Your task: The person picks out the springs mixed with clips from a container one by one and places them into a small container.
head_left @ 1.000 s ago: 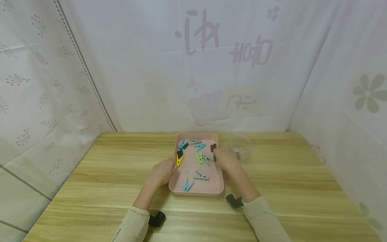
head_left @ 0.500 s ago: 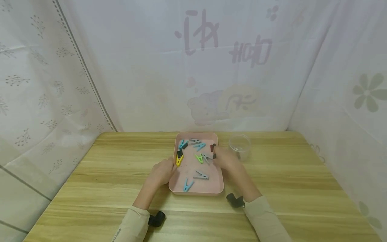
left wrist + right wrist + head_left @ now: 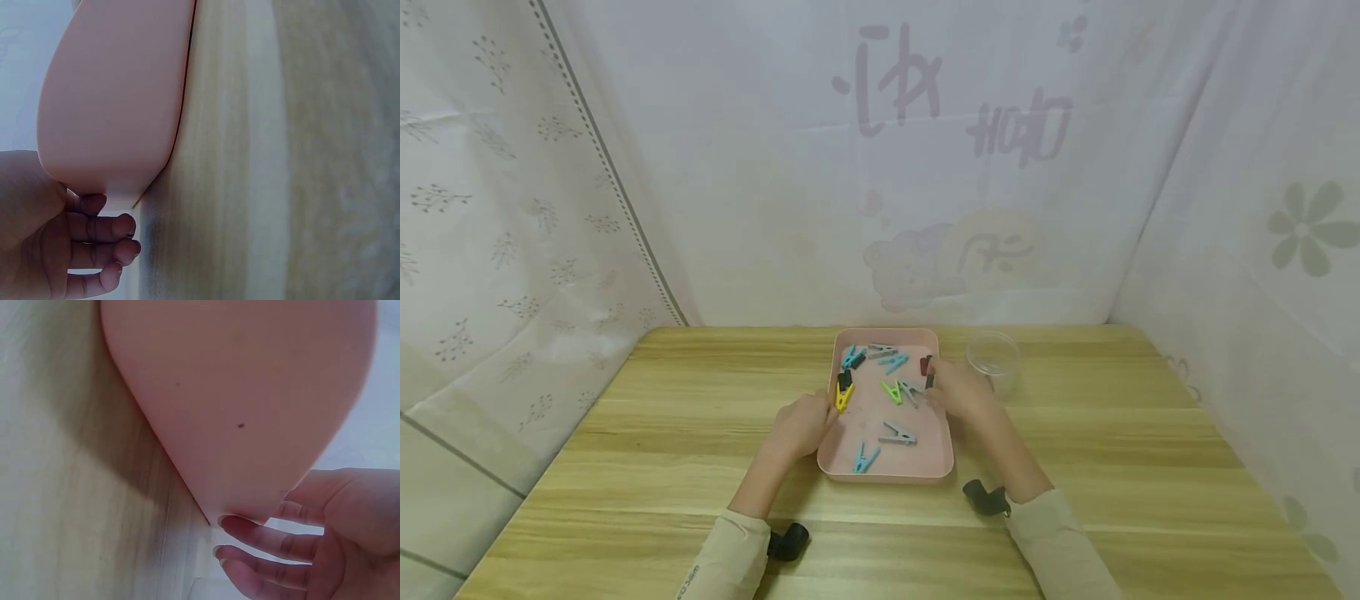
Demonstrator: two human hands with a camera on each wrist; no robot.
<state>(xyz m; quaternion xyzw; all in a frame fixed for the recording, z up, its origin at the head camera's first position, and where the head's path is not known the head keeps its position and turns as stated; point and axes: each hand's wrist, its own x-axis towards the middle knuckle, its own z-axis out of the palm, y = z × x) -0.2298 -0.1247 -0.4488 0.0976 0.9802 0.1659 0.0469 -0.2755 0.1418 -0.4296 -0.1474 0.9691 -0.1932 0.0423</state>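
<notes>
A shallow pink tray (image 3: 887, 478) sits on the wooden table. My left hand (image 3: 802, 423) grips its left wall; in the left wrist view the curled fingers (image 3: 103, 228) are outside the tray wall (image 3: 119, 81). Opposite, my right hand (image 3: 961, 390) holds the right wall, its curled fingers (image 3: 269, 537) showing outside in the right wrist view. Inside lie several clothespins, among them a yellow one (image 3: 844, 398), a green one (image 3: 892, 392), a grey one (image 3: 898, 437) and a blue one (image 3: 865, 459). Small black pieces (image 3: 846, 380) and a dark red piece (image 3: 924, 366) lie there too.
A clear round container (image 3: 992, 354) stands right behind my right hand. Wooden tabletop (image 3: 662, 433) extends to both sides. A pale printed curtain (image 3: 790, 208) hangs along the table's back edge, with more fabric at the sides. Black wrist mounts (image 3: 788, 542) jut from both sleeves.
</notes>
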